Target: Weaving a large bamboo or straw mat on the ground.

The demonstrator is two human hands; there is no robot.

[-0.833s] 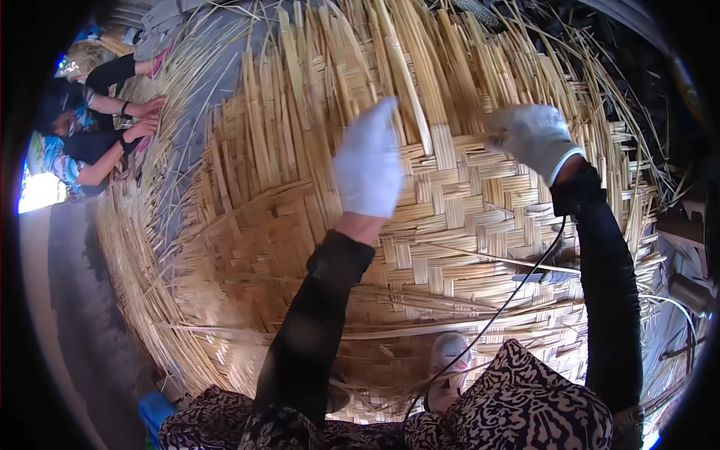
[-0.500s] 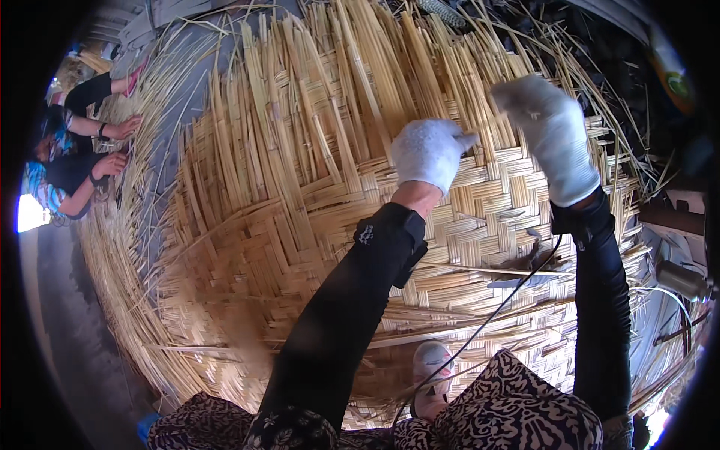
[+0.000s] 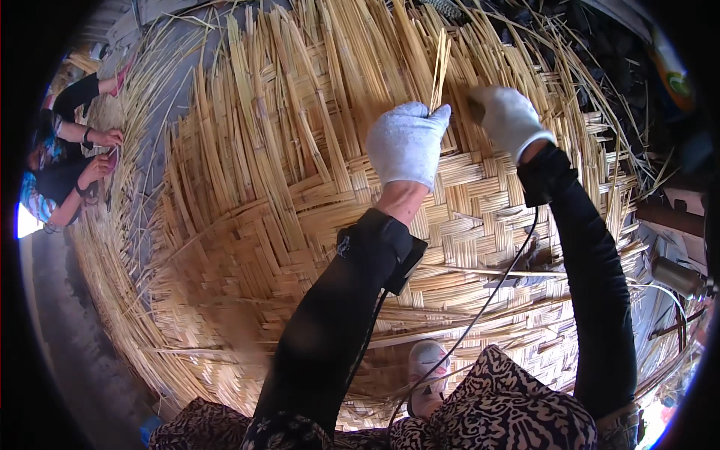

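A large half-woven mat (image 3: 480, 195) of split straw-coloured reed strips spreads out below me. My left hand (image 3: 406, 142), in a white glove, is closed on a few thin reed strips (image 3: 441, 69), which stand up from between thumb and fingers. To its right is my right hand (image 3: 511, 120), also gloved, just over the long unwoven strips at the weave's edge. Its fingertips are blurred and dark, so what they touch or hold is unclear. A knife-like blade (image 3: 517, 281) lies on the weave below my hands, partly hidden by a cable.
At the far left a person (image 3: 67, 157) sits by the mat's edge, both hands close together. My foot (image 3: 429, 364) rests on the weave near me. A metal cylinder (image 3: 677, 277) lies at the right edge. A black cable (image 3: 480, 315) crosses the mat.
My left hand has lifted reed strips upright and moved slightly up and left. My right hand has come left and lower, closer to the left. The other person's hands have drawn together.
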